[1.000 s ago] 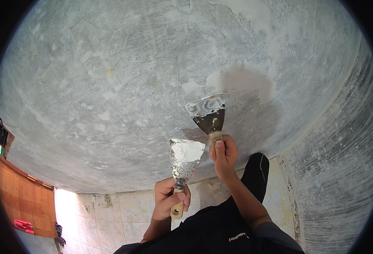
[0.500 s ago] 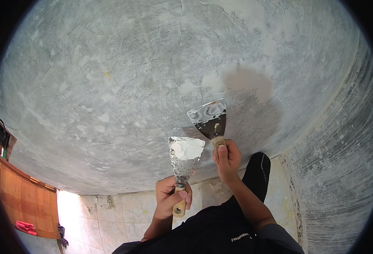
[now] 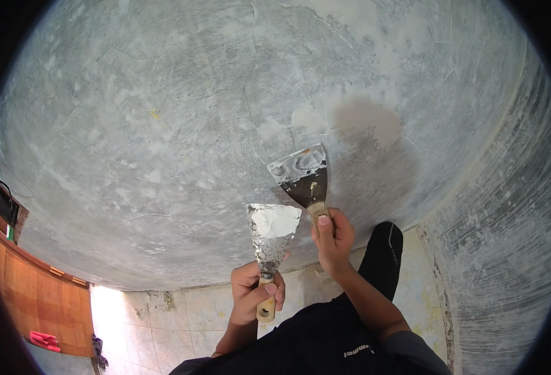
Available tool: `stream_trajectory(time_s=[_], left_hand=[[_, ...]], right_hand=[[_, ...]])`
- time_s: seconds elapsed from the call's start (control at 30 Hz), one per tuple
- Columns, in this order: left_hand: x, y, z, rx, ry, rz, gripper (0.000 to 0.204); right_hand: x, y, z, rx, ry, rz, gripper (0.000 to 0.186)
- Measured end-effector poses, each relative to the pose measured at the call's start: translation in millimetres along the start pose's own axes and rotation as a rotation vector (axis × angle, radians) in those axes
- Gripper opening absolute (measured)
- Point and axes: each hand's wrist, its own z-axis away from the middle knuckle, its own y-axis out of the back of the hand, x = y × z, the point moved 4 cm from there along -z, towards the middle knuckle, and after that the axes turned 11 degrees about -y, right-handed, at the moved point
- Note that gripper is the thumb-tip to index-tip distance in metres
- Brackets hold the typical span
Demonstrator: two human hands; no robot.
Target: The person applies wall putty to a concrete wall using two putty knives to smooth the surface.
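Since the picture from 1 second ago, your right hand has dropped and pulled its putty knife back from the grey patch: the blade that lay higher against the wall now sits lower, closer to the other tool, with its top edge tilted up to the right. Your left hand has barely shifted; it keeps the second putty knife upright at about the same place, just left of and below the right blade.

Your right hand is wrapped shut around the wooden handle, thumb laid along the top, nail toward the camera. The blade above it carries a thin whitish smear along its front edge and is dark steel nearer the handle. You cannot tell from this view whether that edge touches the plaster or hangs just off it.

Your left hand is closed around its own wooden handle, fingers curled at the front, and the butt of the handle with its hanging hole pokes out below your fist. Above your knuckles, that blade holds a lump of white filler across its upper part.

Up and to the right of your right hand lies the darker, damp-looking patch, with paler filled spots just to its left. My reading is that 1 stroke has ended and the 2 blades are coming together, the loaded one within easy reach of the working one. Below your hands run the tiled floor and your dark shoe.
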Motion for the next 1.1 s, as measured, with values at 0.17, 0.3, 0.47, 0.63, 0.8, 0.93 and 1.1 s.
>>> stream_trajectory(time_s=[0.17, 0.3, 0.47, 0.63, 0.8, 0.93, 1.1], left_hand=[[0.1, 0.5, 2.4, -0.018, -0.013, 0.038, 0.054], [-3.1, 0.5, 2.3, -0.01, -0.011, 0.062, 0.053], [-7.7, 0.9, -0.5, -0.005, 0.006, 0.092, 0.054], [-10.7, -4.7, -3.6, -0.001, -0.025, 0.028, 0.054], [-12.6, -8.6, -3.9, -0.023, -0.021, 0.022, 0.054], [-13.2, -6.9, -3.0, -0.044, 0.03, 0.085, 0.053], [-12.9, -9.1, -2.3, -0.039, -0.018, 0.0, 0.055]], right_hand=[[-54.5, -18.2, -25.5, 0.005, 0.127, -0.001, 0.024], [-27.0, -13.4, -32.1, 0.013, 0.067, 0.011, 0.024], [11.2, 10.5, -4.4, 0.03, 0.039, 0.031, 0.026], [-32.1, 4.0, -26.5, 0.011, 0.085, -0.042, 0.029], [-23.0, 7.5, -36.2, 0.03, 0.043, 0.017, 0.029], [17.3, 27.4, -4.9, 0.022, 0.012, 0.021, 0.028], [-31.7, 17.5, -18.1, 0.008, 0.024, -0.083, 0.025]])
